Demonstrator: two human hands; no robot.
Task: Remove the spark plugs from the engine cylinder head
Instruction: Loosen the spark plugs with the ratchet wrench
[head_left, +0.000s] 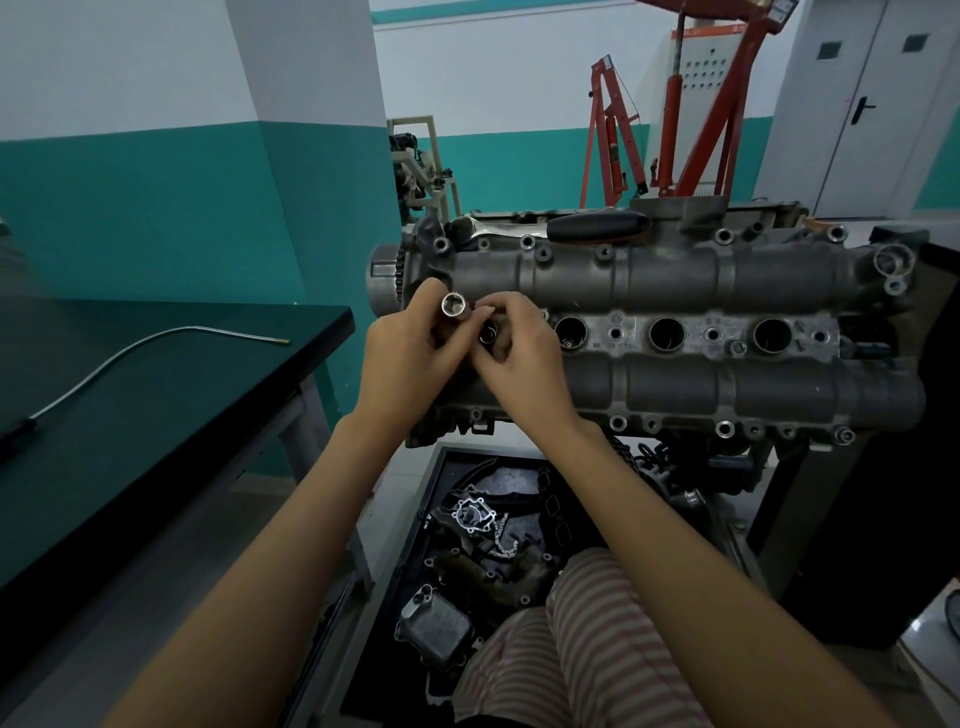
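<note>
Head view: I take the cylinder head (675, 332) as my landmark and log from left to right. Well to its left stands a dark-topped bench (156, 405), and on that a thin bent metal tube (130, 353) lies with its tip pointing toward the head. At the head's left end my left hand (400, 364) is curled around a shiny socket (453, 305), its open mouth turned up toward the camera. My right hand (524, 358) sits just beside it, touching the left hand, its fingertips pinched together at the socket's far end; I cannot tell whether they grip a spark plug or only the socket, since the fingers hide that part. Both hands hover over the leftmost plug well (489, 332), which is half covered. To the right of the hands, three more round wells (667, 334) run in a row along the middle of the head; their bottoms are too dark to read. Along the head's far edge a ratchet handle (597, 226) with a black grip lies flat. Below the head's near edge a black tray (415, 519) on the floor holds loose engine parts. Behind the head, to the right, stands a red engine hoist (691, 119).
</note>
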